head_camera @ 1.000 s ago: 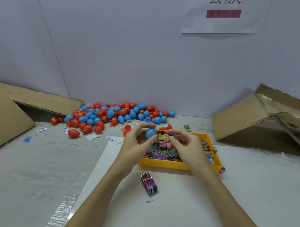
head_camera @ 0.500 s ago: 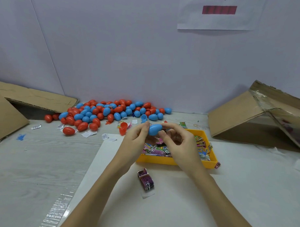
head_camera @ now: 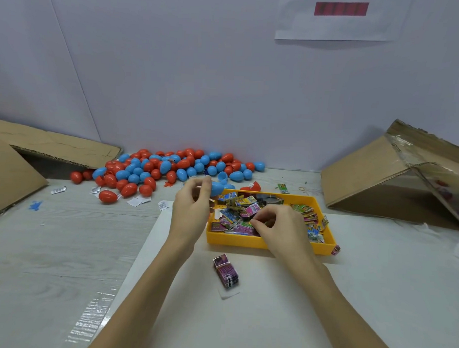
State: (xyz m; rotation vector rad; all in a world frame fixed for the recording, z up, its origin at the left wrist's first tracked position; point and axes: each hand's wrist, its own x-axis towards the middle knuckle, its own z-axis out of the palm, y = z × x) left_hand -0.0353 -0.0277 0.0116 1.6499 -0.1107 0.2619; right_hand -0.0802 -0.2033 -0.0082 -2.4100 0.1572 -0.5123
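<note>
The right hand [head_camera: 281, 229] is leaving the blue egg [head_camera: 217, 188], its curled grip now picking among the packets [head_camera: 244, 208] in the tray [head_camera: 247, 242], though I cannot tell whether it has one. The left hand [head_camera: 193, 206] is holding the egg in a fingertip grip over the tray's far left corner.

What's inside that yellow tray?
Small colourful packets fill the yellow tray. The right hand covers some, and the tray's floor is hidden. The left hand holds a blue egg.
</note>
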